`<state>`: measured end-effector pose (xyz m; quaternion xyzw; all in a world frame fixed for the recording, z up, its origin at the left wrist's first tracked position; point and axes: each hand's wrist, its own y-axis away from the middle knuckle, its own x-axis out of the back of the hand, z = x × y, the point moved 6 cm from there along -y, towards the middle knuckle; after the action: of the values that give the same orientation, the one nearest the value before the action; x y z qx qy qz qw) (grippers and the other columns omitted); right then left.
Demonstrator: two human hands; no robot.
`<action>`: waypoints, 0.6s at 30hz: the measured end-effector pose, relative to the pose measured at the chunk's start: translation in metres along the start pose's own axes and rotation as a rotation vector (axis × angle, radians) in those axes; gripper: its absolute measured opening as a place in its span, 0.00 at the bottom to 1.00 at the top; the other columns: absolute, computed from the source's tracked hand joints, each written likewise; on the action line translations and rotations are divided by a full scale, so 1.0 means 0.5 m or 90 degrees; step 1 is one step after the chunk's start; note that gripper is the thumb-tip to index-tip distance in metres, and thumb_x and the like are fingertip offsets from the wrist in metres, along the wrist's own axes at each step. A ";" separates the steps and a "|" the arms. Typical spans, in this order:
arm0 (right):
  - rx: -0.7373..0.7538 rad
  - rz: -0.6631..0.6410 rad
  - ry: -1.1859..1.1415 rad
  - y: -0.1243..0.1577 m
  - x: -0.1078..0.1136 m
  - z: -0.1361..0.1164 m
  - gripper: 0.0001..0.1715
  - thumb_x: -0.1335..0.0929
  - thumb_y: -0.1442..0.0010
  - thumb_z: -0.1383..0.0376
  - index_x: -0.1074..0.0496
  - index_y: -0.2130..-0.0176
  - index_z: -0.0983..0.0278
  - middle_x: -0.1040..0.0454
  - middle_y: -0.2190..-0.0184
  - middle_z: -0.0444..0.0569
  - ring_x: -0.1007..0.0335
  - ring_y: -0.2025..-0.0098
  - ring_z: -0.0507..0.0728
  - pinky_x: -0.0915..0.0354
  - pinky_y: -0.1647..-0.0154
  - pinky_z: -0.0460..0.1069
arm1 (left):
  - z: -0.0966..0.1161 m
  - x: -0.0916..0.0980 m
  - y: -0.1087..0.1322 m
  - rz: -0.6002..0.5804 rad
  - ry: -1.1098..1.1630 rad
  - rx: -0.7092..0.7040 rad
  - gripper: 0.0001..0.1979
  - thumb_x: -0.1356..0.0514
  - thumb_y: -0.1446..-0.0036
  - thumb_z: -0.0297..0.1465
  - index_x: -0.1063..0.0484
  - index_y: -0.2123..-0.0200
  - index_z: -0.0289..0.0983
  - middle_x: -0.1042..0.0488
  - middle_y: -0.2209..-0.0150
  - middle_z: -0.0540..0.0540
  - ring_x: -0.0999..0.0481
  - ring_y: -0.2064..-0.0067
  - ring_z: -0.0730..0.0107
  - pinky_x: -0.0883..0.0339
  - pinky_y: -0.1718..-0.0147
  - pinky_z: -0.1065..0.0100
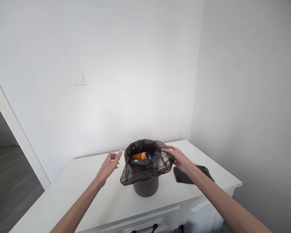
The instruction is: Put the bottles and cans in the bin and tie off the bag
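Observation:
A dark brown trash bin [146, 188] stands upright on the white cabinet top [92, 194]. A thin black trash bag [138, 174] lines it, its loose edge hanging over the rim. Inside lie an orange drink can [142, 156] on its side and a small teal thing [135, 160], mostly hidden. On the bag's right side, my right hand [178, 157] grips the loose plastic between thumb and fingers. My left hand [111, 165] is just left of the bag, apart from it, with thumb and fingers apart and nothing held.
Another black plastic bag [184, 176] lies flattened on the cabinet top, partly behind my right forearm. White walls meet behind and to the right. A light switch [79, 79] is on the back wall. Dark drawer handles [154, 227] stick out at the cabinet's front; a doorway opens at left.

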<state>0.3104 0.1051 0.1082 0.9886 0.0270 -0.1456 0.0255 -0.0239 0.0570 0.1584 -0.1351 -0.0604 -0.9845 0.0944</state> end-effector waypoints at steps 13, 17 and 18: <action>0.118 0.000 0.076 -0.047 -0.068 -0.228 0.32 0.24 0.59 0.74 0.31 0.54 0.61 0.24 0.67 0.42 0.30 0.70 0.51 0.40 0.76 0.45 | 0.028 -0.041 -0.083 -0.081 0.276 0.047 0.08 0.28 0.52 0.29 0.24 0.71 0.36 0.21 0.71 0.47 0.23 0.70 0.68 0.27 0.71 0.70; 0.117 0.011 0.038 -0.064 -0.074 -0.256 0.27 0.26 0.57 0.77 0.29 0.56 0.63 0.28 0.73 0.41 0.36 0.74 0.49 0.49 0.82 0.43 | 0.099 -0.022 -0.081 -0.005 0.321 -0.043 0.10 0.31 0.48 0.27 0.24 0.61 0.36 0.23 0.70 0.51 0.24 0.71 0.74 0.29 0.72 0.74; 0.120 0.012 0.032 -0.067 -0.073 -0.260 0.26 0.27 0.57 0.77 0.29 0.56 0.63 0.29 0.75 0.40 0.38 0.75 0.49 0.51 0.83 0.43 | 0.117 -0.025 -0.077 0.002 0.325 -0.063 0.14 0.32 0.48 0.26 0.24 0.56 0.36 0.23 0.69 0.50 0.24 0.70 0.74 0.29 0.71 0.74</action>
<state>0.3105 0.1441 0.2414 0.9902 0.0045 -0.1226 -0.0666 -0.0052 0.1051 0.2074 0.1133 0.0142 -0.9883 0.1015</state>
